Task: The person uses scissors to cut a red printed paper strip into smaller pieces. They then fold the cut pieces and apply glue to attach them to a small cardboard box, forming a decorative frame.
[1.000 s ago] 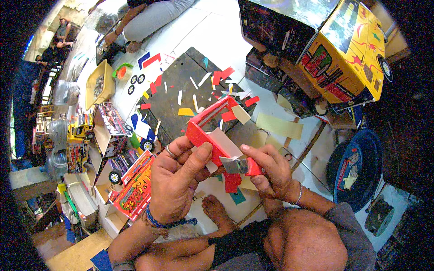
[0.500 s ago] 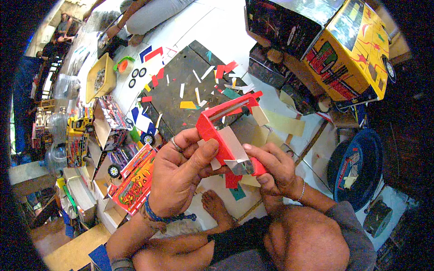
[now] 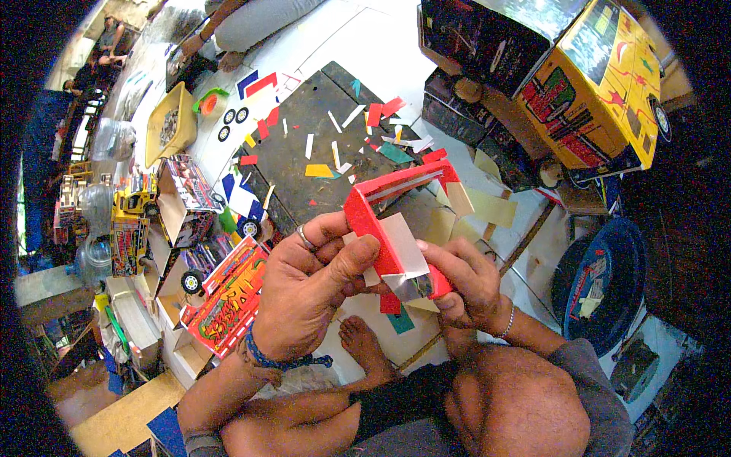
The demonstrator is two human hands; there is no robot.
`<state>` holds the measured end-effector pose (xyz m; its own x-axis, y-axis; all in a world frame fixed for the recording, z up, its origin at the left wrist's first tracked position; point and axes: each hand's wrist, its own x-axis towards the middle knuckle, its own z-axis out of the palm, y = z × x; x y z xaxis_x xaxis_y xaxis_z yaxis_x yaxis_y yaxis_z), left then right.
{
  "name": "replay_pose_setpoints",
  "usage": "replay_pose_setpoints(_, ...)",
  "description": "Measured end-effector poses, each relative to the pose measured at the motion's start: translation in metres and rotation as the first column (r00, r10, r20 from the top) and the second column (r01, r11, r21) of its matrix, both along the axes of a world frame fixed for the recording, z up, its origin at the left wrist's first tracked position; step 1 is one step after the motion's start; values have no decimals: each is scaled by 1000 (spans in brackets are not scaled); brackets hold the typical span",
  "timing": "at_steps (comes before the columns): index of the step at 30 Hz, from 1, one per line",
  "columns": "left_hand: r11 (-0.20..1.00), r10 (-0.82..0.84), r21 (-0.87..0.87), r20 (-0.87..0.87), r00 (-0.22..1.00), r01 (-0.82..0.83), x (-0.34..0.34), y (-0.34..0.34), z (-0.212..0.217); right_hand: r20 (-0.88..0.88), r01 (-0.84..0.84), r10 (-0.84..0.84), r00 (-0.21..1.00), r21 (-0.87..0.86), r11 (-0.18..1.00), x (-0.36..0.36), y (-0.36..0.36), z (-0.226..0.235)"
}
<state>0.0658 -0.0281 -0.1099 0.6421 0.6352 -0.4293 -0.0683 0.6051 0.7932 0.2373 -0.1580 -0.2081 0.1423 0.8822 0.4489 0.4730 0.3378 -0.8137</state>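
My left hand (image 3: 308,293) and my right hand (image 3: 464,286) both grip a red cardboard frame piece (image 3: 396,209) with a white paper flap and a shiny silver strip. The left thumb and fingers pinch its near left side. The right fingers hold its lower right end from underneath. The piece is held above a dark work board (image 3: 320,145) strewn with several coloured paper scraps. My bare foot (image 3: 365,346) rests on the floor just below the hands.
Large yellow and black cardboard toy trucks (image 3: 586,84) stand at the right. A red printed panel (image 3: 228,293), small boxes, wheels and a yellow tray (image 3: 171,126) lie at the left. A blue round tray (image 3: 601,286) sits at the right. Another seated person (image 3: 244,23) is at the top.
Both hands have turned and lifted the red frame piece a little, its far end swinging right. The left fingers have shifted their pinch along its near edge.
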Motion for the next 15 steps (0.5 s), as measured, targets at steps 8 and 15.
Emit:
replay_pose_setpoints(8, 996, -26, -87, 63, 998, 32, -1, 0, -4, -5, -8, 8, 1000, 9, 1000, 0, 1, 4)
replay_pose_setpoints(15, 992, -41, -120, 40, 998, 46, -5, 2, -4, 17, 6, -7, 1000, 10, 1000, 0, 1, 0)
